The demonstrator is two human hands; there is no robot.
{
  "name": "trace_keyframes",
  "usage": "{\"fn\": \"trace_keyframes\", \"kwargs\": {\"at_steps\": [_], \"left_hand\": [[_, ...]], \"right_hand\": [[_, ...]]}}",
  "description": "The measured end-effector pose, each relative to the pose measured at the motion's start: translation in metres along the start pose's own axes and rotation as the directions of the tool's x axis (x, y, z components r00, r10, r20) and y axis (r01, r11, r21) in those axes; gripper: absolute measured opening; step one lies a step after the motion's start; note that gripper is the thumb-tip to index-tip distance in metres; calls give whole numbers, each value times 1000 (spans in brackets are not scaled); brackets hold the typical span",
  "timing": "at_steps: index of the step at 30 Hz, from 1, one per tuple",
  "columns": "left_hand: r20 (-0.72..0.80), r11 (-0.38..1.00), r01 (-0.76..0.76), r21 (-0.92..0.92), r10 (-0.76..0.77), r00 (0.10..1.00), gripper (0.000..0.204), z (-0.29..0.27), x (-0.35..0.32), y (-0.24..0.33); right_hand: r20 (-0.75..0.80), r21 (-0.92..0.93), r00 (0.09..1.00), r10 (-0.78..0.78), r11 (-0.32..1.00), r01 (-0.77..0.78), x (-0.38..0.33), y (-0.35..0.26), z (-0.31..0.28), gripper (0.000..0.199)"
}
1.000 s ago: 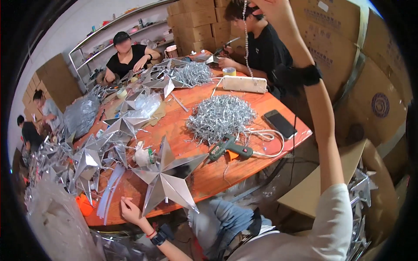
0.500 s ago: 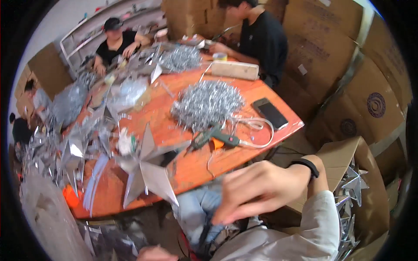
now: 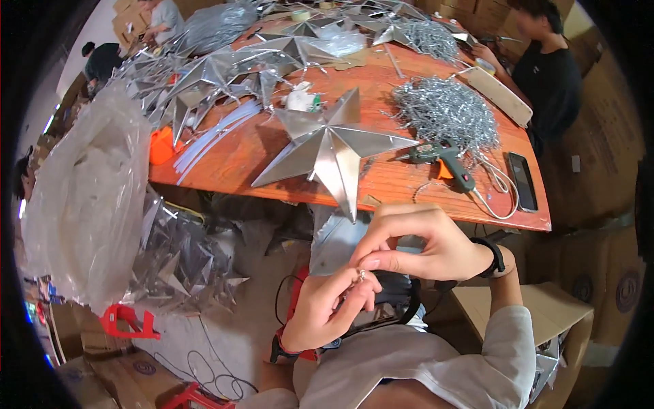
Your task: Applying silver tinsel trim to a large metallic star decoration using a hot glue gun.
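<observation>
My left hand [image 3: 330, 310] and my right hand [image 3: 426, 245] meet in front of my chest, just short of the table edge. A tiny shiny silver piece [image 3: 362, 275] sits at the left fingertips, too small to name. The left thumb and fingers are closed around it. My right thumb and forefinger pinch together right beside it; what they hold, if anything, I cannot make out. Beyond my hands a large silver five-pointed star [image 3: 334, 150] lies on the table, one point reaching over the edge. A dark green glue gun [image 3: 446, 162] with an orange trigger rests to its right.
The orange table [image 3: 238, 167] carries a silver tinsel heap [image 3: 449, 112], a phone [image 3: 522, 180], clear glue sticks [image 3: 214, 140] and many stars [image 3: 211, 75]. Plastic bags [image 3: 88, 198] stand at left, a carton [image 3: 545, 313] at right. A co-worker [image 3: 548, 75] sits at the far right.
The view has turned, so the table sits higher and further right. My left hand has come up from the lower edge, and my right hand has joined it.
</observation>
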State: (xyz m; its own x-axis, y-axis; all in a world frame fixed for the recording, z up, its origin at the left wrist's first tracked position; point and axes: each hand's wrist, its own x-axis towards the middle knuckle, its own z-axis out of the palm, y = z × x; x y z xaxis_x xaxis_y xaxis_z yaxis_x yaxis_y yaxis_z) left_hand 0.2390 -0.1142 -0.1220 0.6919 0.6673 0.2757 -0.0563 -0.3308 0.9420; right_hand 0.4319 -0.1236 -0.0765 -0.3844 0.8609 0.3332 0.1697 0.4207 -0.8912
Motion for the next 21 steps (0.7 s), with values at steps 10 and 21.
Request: {"fn": "trace_keyframes", "kwargs": {"at_steps": [10,21], "left_hand": [[-77,994,19,-105,-27,997,23,9,-8,-21],[-133,997,14,69,-5,991,11,1,-24,-40]], "right_hand": [[33,-160,996,-85,983,89,0,12,12,17],[206,-214,972,-112,964,156,12,12,16,20]]}}
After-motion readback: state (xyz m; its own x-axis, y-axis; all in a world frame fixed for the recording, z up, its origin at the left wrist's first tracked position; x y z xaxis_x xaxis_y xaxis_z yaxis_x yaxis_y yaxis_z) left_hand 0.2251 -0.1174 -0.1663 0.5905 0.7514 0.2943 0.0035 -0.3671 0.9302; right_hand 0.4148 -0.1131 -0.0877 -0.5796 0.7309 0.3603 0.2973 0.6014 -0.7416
